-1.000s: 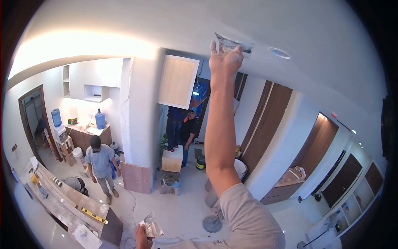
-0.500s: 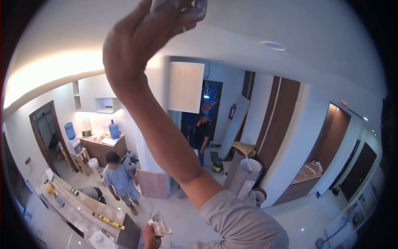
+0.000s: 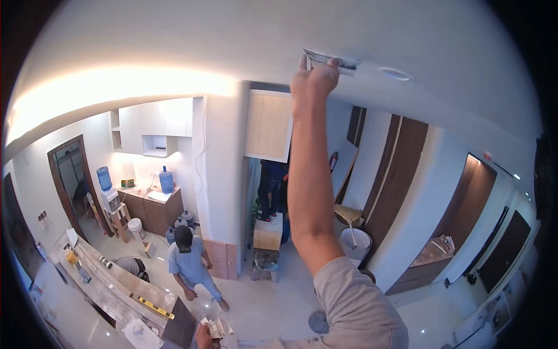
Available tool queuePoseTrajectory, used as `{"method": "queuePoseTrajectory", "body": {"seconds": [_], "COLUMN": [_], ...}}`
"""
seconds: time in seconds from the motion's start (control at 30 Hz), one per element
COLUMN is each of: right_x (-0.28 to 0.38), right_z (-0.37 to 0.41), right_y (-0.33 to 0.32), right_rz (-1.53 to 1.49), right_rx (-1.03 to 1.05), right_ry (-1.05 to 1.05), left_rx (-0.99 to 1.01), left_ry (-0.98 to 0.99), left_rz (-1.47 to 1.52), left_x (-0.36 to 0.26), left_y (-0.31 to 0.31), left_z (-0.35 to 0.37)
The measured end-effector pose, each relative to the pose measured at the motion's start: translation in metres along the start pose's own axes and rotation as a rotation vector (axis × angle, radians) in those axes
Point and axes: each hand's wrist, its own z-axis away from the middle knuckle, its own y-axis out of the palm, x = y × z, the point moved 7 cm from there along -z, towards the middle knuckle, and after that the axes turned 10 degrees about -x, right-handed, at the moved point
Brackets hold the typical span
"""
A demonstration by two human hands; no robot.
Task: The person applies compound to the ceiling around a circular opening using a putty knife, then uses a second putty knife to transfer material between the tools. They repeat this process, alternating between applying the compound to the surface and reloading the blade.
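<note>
My right hand [image 3: 317, 77] is raised overhead, its fingers closed on a wide, flat scraper blade [image 3: 346, 66]. The blade lies against the white ceiling [image 3: 232, 35], just left of a round recessed light [image 3: 395, 74]. Dark smears show on the metal. Low in the view, my left hand [image 3: 203, 337] grips a flat piece smeared with whitish compound [image 3: 218, 327]; its exact kind is hard to make out.
A co-worker in light blue [image 3: 189, 262] stands below, beside a long counter [image 3: 116, 294] bearing a yellow spirit level [image 3: 156, 308]. Another person's legs [image 3: 269, 189] show on a stand [image 3: 268, 235]. A cabinet door [image 3: 268, 125] hangs behind my arm.
My right arm has swung right and straightened, bringing the scraper to the ceiling beside the light. The co-worker in blue has shifted right. Someone's legs now show on the stand.
</note>
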Motion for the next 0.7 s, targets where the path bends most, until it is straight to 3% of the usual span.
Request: {"method": "queuePoseTrajectory", "body": {"seconds": [0.07,0.2,0.27,0.37,0.47,0.53,0.7], "right_x": [-0.002,-0.031,-0.014,-0.017,-0.006,-0.002,0.020], "right_z": [0.029,0.128,0.181,0.169,0.097,0.044,-0.016], "right_y": [0.029,0.090,0.102,0.066,0.009,-0.020,-0.019], "right_rz": [0.091,0.661,0.641,0.490,0.302,0.216,0.011], "right_rx": [0.078,-0.155,0.022,0.350,0.106,-0.104,-0.067], "right_ry": [-0.113,-0.915,-1.131,-0.834,-0.292,0.016,0.122], "left_rx": [0.032,0.141,0.167,0.182,0.100,0.097,0.059], "left_ry": [0.009,0.044,0.037,0.001,0.098,0.058,-0.034], "left_rz": [0.077,0.096,0.069,0.015,-0.016,0.061,-0.065], "left_x": [-0.004,-0.021,-0.018,-0.016,-0.001,0.008,-0.012], "left_y": [0.011,0.049,0.057,0.056,0.026,0.014,0.018], "left_z": [-0.001,-0.001,-0.003,0.002,-0.018,-0.022,0.009]}}
